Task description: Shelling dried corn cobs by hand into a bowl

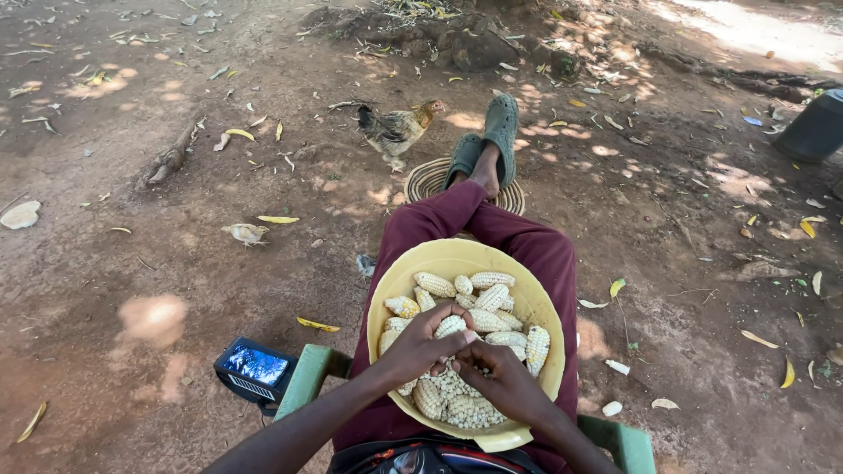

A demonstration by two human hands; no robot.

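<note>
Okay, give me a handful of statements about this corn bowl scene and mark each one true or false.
1. Both hands, left hand and right hand, grip one corn cob. True.
2. The yellow bowl sits on the ground. False: it rests on the person's lap.
3. A chicken stands on the dirt beyond the feet. True.
4. The bowl holds only whole cobs. False: loose kernels lie in it too.
5. The person is barefoot. False: green shoes are on the feet.

A hen (397,129) and chick (246,233) on leaf-strewn dirt (132,290) — woven mat (428,180) beyond.
</note>
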